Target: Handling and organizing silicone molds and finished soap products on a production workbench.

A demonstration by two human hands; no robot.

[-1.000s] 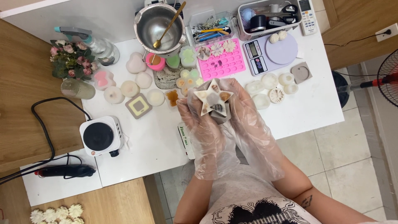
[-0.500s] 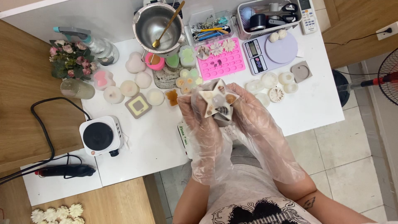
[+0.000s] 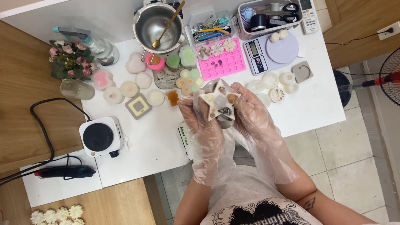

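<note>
Since a second ago we have barely shifted: both hands have stayed raised above the near edge of the white table (image 3: 158, 146), and the cream star-shaped wax piece set in a grey mould (image 3: 218, 104) has turned slightly, its top point leaning a little more to our right.

Our left hand (image 3: 200, 121), in a loose clear plastic glove, comes up from below with the forearm nearly vertical. Its fingers curl around the left side of the star and grip it, the thumb lying near the star's lower left arm. Our right hand (image 3: 250, 110), gloved the same way, comes in from the lower right with the forearm slanted. Its fingers wrap the right side and back of the mould, closed on it, fingertips showing above the upper right point. The star faces up at us between the two palms, held in the air, not touching the table.

Just beyond the hands lie the pink silicone mould tray (image 3: 223, 62), a white digital scale with a lilac round plate (image 3: 273, 52) and several small white wax shapes. A steel pot with a gold spoon (image 3: 158, 25) stands farther back, and a small white electric hotplate (image 3: 100, 136) sits well to the left.
</note>
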